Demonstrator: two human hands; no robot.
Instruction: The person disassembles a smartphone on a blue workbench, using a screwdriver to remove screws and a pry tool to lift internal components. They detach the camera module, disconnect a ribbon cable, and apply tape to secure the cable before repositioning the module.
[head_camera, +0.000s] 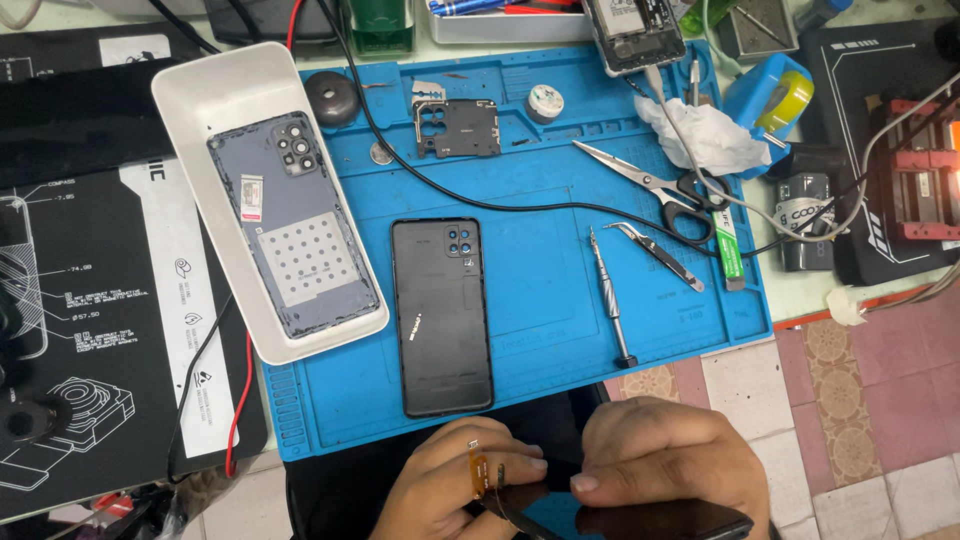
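Blue work mat (560, 330) covers the bench, and below its near edge both hands close on a dark phone (660, 520). Left hand (450, 490) pinches an orange ribbon cable (479, 470) at the phone's end; right hand (670, 460) curls over and grips its top. On the mat lie a black back cover (441, 315), a screwdriver (611, 297), tweezers (660, 255) and scissors (650, 187); a white tray (200, 90) overlaps its left edge.
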